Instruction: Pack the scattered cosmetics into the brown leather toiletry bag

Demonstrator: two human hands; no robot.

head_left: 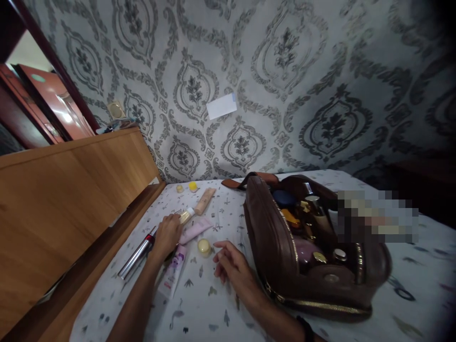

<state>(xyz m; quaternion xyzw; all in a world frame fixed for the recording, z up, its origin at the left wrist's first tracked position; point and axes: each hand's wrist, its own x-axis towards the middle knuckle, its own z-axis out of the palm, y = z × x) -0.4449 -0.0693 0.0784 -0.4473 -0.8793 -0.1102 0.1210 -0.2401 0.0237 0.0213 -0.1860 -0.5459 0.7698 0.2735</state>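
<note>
My left hand (168,233) is low over the bedsheet, fingers curled down at the near end of a small yellowish tube with a white cap (186,216); its fingertips are partly hidden. Beside it lie a pale pink tube (195,229), a white and purple tube (174,271) and a shiny silver cylinder (136,259). A peach tube (205,201) rests farther back. My right hand (232,267) is empty, its fingers loosely bent and apart, just right of a small round cream-coloured jar (204,247).
An open brown leather bag (265,237), holding several cosmetic bottles, stands on the right, its strap (233,183) behind. Two small jars, one yellow-lidded (193,186), sit near the wall. A wooden board (81,190) borders the left side. A blurred patch covers something beyond the bag.
</note>
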